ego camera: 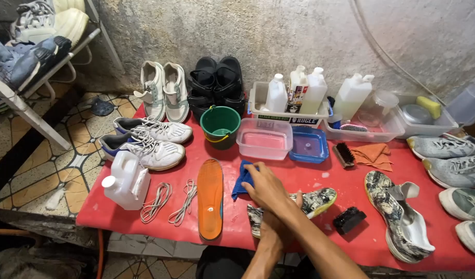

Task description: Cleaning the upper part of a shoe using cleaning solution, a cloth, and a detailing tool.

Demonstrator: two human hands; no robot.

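Forearms cross at the lower centre of the frame. The right hand [263, 185] reaches leftward over the other arm, fingers spread flat, pressing a crumpled blue cloth [242, 181] onto the red table cover [310, 178]. The left hand [272, 227] lies beneath the crossing forearm on a patterned insole [312, 201]; its grip cannot be determined.

At lower left stands a white plastic jug [125, 180], beside two coiled white laces [169, 199]. An orange insole [210, 198], long and flat, lies just left of the cloth. Above centre, a green bucket [220, 125] holds some liquid; next to it a clear tub [264, 138] holds pinkish liquid, and a blue square tray [309, 144] holds a shallow layer. A black brush [349, 219] rests right of the patterned insole. A patterned sneaker [400, 217], tongue pulled open, lies at lower right.
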